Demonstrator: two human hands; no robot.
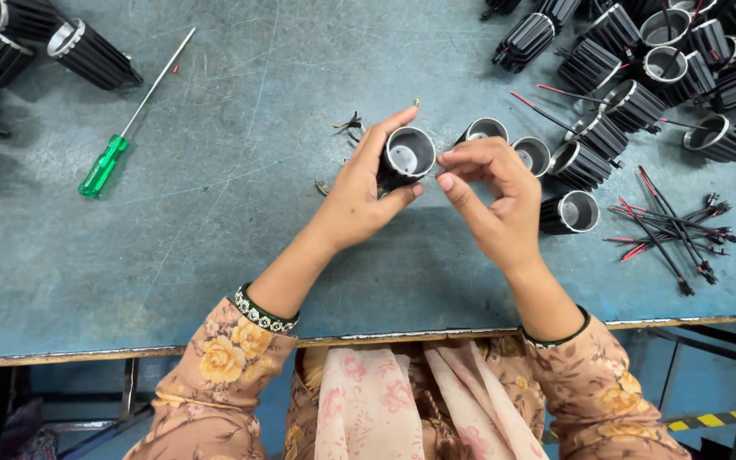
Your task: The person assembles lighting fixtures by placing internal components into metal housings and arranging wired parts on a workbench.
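Here, above the middle of a scuffed blue-grey table [215,230], the left hand [359,200] is clamped around a black finned metal cylinder with a bright silver rim [406,158], thumb on one side and fingers wrapped behind, its open mouth tilted up toward the camera. The right hand [491,200] is just beside that rim, fingertips pinched together as if on some small part, though what they pinch, if anything, is too small to tell. To do this fitting well, it seems wise to keep the cylinder steady and its mouth facing up, so that the pinching fingers can work squarely at the rim. A row of like black ribbed housings with polished silver collars [568,183] lies just beyond the right hand; a dense heap of them [683,60] fills the far right corner, with more [10,51] at the far left corner. A loose bundle of thin red and black wires [666,230] sits near the right edge, and a green-handled screwdriver with a slim steel shaft [121,140] lies toward the left.
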